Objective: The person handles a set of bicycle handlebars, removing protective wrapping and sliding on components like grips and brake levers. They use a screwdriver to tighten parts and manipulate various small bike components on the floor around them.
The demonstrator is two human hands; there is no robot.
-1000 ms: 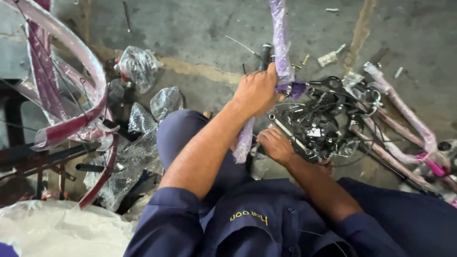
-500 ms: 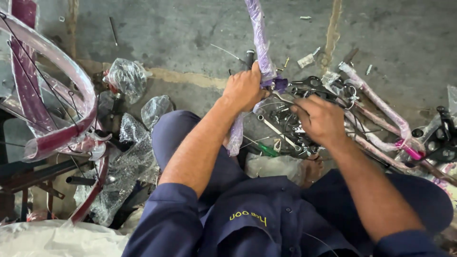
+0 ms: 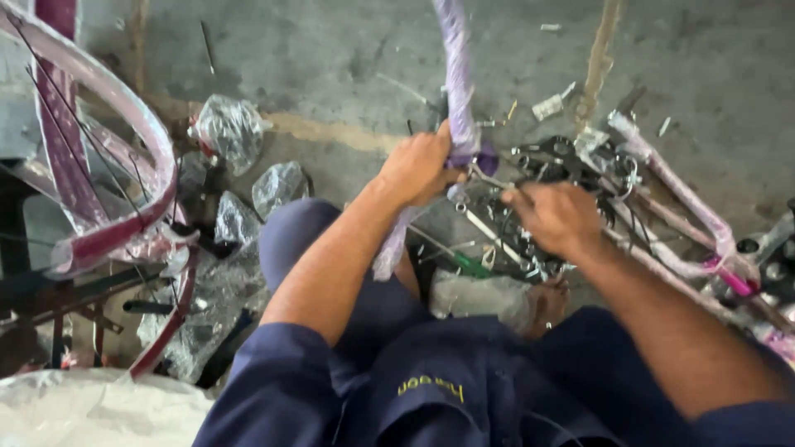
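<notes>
Your left hand [image 3: 421, 165] wraps its fingers fully around the purple plastic-wrapped tube [image 3: 456, 91], which rises toward twelve o'clock from just above your knee. Your right hand [image 3: 556, 217], at three o'clock of the left, curls its fingers down over the tangle of black cables and metal parts [image 3: 571, 170]; you cannot tell whether they pinch anything. A green-handled screwdriver [image 3: 469, 263] lies at six o'clock of the tube, and a wrapped pink wheel [image 3: 108, 174] stands well apart at nine o'clock.

two hands [image 3: 418, 165] [image 3: 556, 217], one purple wrapped tube [image 3: 457, 83], three crumpled plastic bags [image 3: 229, 126] [image 3: 279, 185] [image 3: 235, 222], one green-handled screwdriver [image 3: 469, 263].
</notes>
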